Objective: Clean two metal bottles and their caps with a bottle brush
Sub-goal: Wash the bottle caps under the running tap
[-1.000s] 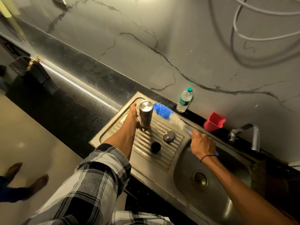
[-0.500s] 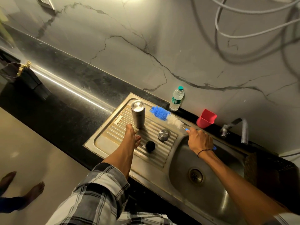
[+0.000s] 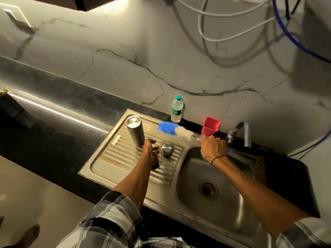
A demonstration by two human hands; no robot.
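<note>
A capped metal bottle [image 3: 135, 131] stands upright at the back left of the ribbed drainboard [image 3: 125, 158]. To its right on the ribs lies a round metal cap [image 3: 167, 149]. My left hand [image 3: 150, 153] hovers just left of that cap with relaxed fingers and holds nothing. Under its wrist a small black round thing [image 3: 155, 165] is mostly hidden. My right hand [image 3: 212, 147] grips the blue handle of the bottle brush [image 3: 172, 129]. The brush's blue and white bristle head points left over the back of the drainboard.
A plastic water bottle [image 3: 177, 110] and a red cup [image 3: 210, 126] stand against the marble wall. A metal tap [image 3: 240, 133] hangs over the steel sink basin [image 3: 241, 203]. Black counter runs left. Cables hang on the wall. A person's bare foot [image 3: 30, 235] is on the floor.
My left hand has left the metal bottle and moved right, coming over the black round thing beside the metal cap. My right hand keeps holding the brush.
</note>
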